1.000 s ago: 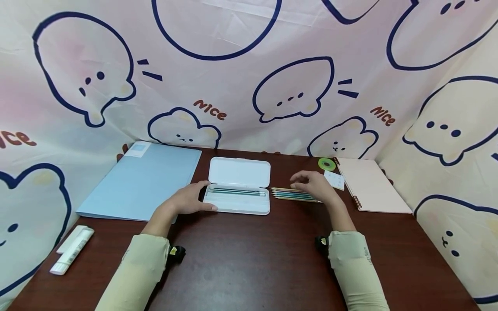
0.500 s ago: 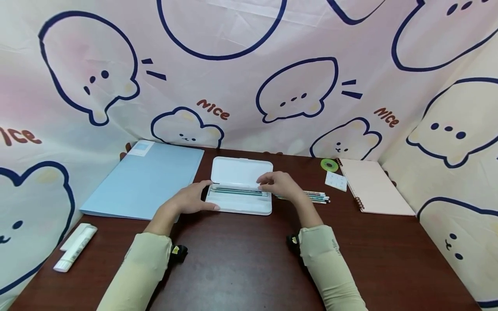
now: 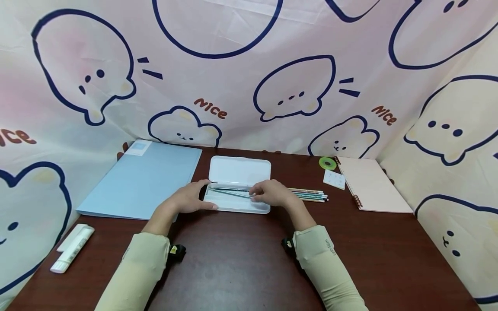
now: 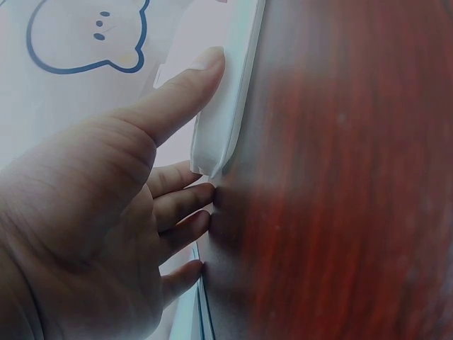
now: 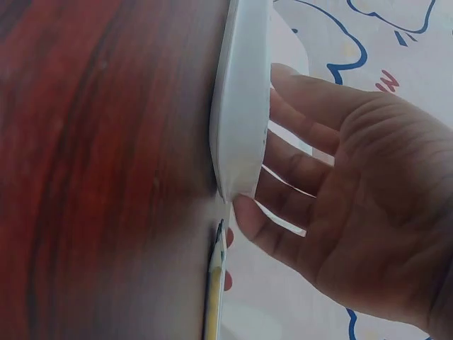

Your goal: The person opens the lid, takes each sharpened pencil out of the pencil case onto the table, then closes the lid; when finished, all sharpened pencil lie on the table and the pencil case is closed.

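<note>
Cartoon-printed cloth hangs behind a dark wooden counter (image 3: 241,259). At its middle lies an open white case (image 3: 239,172) with pencils in its tray. The left hand (image 3: 188,199) rests at the case's left end, thumb along the front rim, fingers (image 4: 185,209) straight against the end. The right hand (image 3: 272,193) sits over the tray's right end, fingers (image 5: 297,166) loosely spread; a pencil (image 3: 229,192) slants from under them into the tray, but whether they pinch it cannot be told. More pencils (image 3: 311,195) lie just right of the case. A blue folder (image 3: 144,179) lies left, a notebook (image 3: 371,183) right.
</note>
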Demonstrator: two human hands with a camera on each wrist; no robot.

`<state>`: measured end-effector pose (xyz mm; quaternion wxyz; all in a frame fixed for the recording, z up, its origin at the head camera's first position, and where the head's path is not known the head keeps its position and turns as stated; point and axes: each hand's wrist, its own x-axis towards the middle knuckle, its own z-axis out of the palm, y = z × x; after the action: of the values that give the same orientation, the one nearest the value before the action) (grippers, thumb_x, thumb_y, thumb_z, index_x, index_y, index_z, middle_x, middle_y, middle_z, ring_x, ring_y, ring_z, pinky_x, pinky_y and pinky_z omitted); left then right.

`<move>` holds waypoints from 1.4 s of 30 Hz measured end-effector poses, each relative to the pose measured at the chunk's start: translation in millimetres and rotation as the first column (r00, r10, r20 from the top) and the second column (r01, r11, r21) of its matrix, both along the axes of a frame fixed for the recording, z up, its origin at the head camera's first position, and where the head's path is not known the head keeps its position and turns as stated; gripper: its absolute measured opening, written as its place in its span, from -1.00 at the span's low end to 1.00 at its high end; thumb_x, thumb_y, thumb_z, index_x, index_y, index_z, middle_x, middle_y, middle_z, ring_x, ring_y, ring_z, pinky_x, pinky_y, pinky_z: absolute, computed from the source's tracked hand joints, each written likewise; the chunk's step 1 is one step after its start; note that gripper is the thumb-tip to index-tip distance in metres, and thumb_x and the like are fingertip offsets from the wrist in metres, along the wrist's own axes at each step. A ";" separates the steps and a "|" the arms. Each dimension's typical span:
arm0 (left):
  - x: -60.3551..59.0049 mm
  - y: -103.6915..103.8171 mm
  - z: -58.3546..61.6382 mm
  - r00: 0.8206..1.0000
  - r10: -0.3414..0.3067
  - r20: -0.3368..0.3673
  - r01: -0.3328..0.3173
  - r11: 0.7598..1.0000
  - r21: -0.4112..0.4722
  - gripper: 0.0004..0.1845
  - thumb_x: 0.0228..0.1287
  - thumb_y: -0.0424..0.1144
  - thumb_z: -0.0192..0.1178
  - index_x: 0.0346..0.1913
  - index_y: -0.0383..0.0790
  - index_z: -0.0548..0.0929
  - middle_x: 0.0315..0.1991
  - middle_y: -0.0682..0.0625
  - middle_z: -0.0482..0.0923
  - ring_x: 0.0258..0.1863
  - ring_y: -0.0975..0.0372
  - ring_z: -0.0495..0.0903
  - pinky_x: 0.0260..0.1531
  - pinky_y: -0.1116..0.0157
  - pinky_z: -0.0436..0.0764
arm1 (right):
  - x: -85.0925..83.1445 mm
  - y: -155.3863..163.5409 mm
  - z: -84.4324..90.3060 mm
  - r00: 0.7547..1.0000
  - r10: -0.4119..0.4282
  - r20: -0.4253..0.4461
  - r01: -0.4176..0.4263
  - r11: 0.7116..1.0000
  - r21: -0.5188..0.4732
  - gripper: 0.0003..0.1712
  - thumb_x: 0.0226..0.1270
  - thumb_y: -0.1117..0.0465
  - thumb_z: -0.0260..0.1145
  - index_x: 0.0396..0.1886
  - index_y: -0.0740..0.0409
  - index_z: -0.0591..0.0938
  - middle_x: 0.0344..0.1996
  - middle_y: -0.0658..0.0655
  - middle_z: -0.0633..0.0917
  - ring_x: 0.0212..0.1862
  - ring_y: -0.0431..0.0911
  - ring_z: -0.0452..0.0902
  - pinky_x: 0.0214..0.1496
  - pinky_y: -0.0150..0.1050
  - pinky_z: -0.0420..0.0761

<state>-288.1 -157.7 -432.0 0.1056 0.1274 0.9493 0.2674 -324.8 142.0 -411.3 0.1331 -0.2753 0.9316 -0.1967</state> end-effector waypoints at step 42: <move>0.8 0.5 -0.2 1.000 0.015 0.003 -0.015 1.000 -0.005 0.08 0.11 0.25 0.43 0.54 -0.24 0.21 0.44 -0.28 0.36 0.34 -0.10 0.41 0.34 -0.19 0.39 | 3.4 88.9 14.8 0.971 -0.213 -0.110 0.198 0.971 -0.135 -0.82 0.45 0.20 0.32 -0.07 -0.03 0.79 -0.09 0.03 0.78 -0.10 -0.05 0.55 -0.01 -0.10 0.57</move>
<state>-287.3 -157.2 -432.2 0.1054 0.1196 0.9508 0.2658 -321.3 230.8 -396.5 0.0369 -0.1964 0.9477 -0.2488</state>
